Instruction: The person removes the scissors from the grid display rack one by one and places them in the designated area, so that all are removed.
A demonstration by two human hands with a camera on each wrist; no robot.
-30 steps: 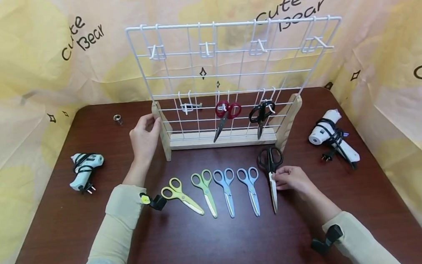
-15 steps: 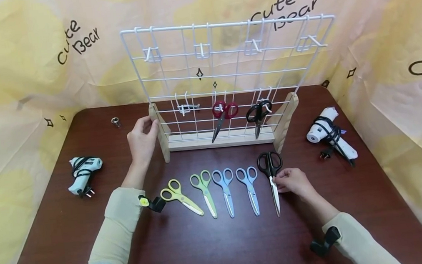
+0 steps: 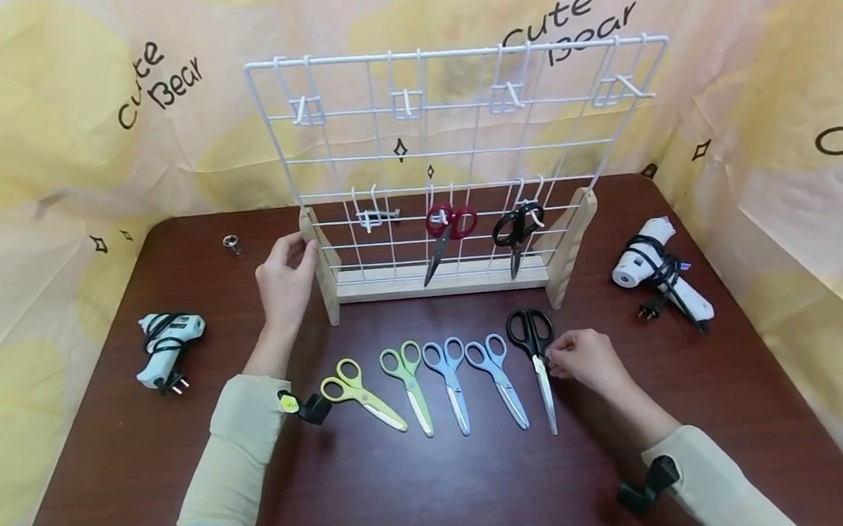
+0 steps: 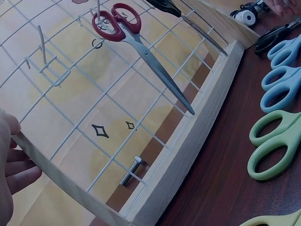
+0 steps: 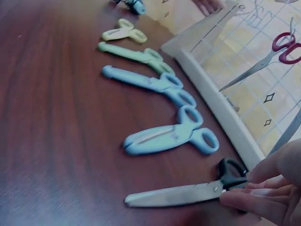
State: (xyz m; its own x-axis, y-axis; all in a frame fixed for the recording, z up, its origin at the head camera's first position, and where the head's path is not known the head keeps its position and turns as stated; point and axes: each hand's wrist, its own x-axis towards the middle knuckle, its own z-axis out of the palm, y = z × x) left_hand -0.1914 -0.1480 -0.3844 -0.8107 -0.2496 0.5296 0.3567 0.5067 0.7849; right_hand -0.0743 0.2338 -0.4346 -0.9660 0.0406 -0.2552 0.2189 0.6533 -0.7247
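Note:
My left hand [image 3: 284, 283] grips the left wooden post [image 3: 327, 284] of a white wire rack, thumb in front and fingers behind. Fingertips of my right hand [image 3: 586, 359] pinch a large pair of black-handled scissors [image 3: 543, 386] near the pivot; in the right wrist view the fingers cover part of its handle. That pair lies on the table, blades toward me. To its left lie two blue scissors [image 3: 505, 383] [image 3: 455, 394], green scissors [image 3: 415, 390] and slanted yellow scissors [image 3: 375, 406]. Red-handled scissors [image 3: 439, 255] and smaller black scissors [image 3: 516, 242] hang from lower hooks.
Several white hooks [image 3: 407, 102] line the rack's top. A pale corded glue-gun-shaped tool [image 3: 165, 348] lies left, a white cord-wrapped device [image 3: 647, 256] right. A small metal cylinder [image 3: 232, 244] stands back left. Behind the grid lies a bolt [image 4: 132, 170]. Printed cloth surrounds the table.
The large black scissors have shifted slightly left and toward me, and my right fingertips now sit nearer the handle. The nearest blue scissors have turned, tips to the right. My left hand stays put.

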